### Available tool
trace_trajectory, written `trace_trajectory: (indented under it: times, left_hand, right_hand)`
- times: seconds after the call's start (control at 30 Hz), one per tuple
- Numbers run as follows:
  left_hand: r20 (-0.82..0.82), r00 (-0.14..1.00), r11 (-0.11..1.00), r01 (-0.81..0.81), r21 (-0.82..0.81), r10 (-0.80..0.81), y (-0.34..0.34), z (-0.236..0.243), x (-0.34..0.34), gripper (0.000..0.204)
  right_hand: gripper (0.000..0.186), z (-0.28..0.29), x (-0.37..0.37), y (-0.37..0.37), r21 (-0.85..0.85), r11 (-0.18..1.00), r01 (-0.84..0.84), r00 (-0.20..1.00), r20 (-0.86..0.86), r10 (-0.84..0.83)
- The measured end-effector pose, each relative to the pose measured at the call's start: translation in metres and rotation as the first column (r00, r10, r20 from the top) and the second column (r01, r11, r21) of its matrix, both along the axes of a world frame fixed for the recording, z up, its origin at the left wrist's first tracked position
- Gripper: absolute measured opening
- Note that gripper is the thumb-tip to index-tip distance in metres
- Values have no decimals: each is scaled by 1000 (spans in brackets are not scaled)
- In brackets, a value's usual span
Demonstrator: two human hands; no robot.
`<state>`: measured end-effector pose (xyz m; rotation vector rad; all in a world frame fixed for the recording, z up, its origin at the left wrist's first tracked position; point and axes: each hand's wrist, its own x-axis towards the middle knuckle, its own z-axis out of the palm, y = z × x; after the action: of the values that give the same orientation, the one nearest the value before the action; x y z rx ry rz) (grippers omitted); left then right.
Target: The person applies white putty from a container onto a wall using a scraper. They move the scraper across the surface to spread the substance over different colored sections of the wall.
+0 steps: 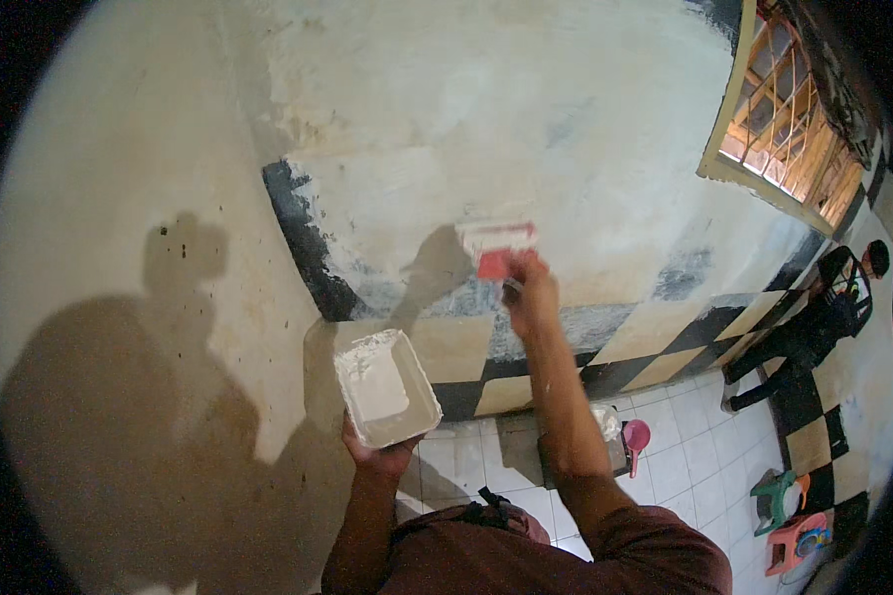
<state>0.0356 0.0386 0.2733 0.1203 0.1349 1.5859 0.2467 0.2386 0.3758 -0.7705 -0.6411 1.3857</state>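
Observation:
My left hand (380,451) holds up a square white tub (424,389) from below, its fingers around the bottom. Thick white paste lies inside and smears the tub's rim. My right arm reaches forward, and my right hand (534,295) is closed on a wide red putty knife (496,265) with white paste on its blade. The blade is against or very near the pale wall (417,188), slightly blurred by motion; exact contact I cannot tell. White coating partly covers dark patches on that wall.
Black and cream checks (605,342) band the lower wall. A barred window (799,119) is at upper right. On the tiled floor (700,476) are a pink dipper (636,436), a green stool (777,496) and a red stool (794,540). Another person (814,327) stands at far right.

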Motion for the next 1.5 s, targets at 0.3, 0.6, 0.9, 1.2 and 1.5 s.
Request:
trace_trajectory:
  times: [0.3,0.6,0.9,1.2,1.5]
  left_hand:
    - [9,1000,1000,-15,24,14,-3,2,-7,66]
    - [-52,998,999,-47,-15,46,-1,6,-6,64]
    - [8,1000,999,2,49,-3,3,0,-1,65]
    - [-57,998,999,13,-34,-15,3,-7,1,65]
    - [-117,993,998,-27,48,32,-1,0,0,62]
  right_hand:
    - [18,-170,-35,-3,-227,957,-183,969,122,214]
    - [21,16,-34,60,-83,987,136,975,186,-119]
    - [18,40,0,-7,223,972,76,951,277,-138]
    - [22,-83,-11,-21,796,605,1,-40,604,-796]
    - [51,-164,10,67,695,440,-569,-143,443,-885]
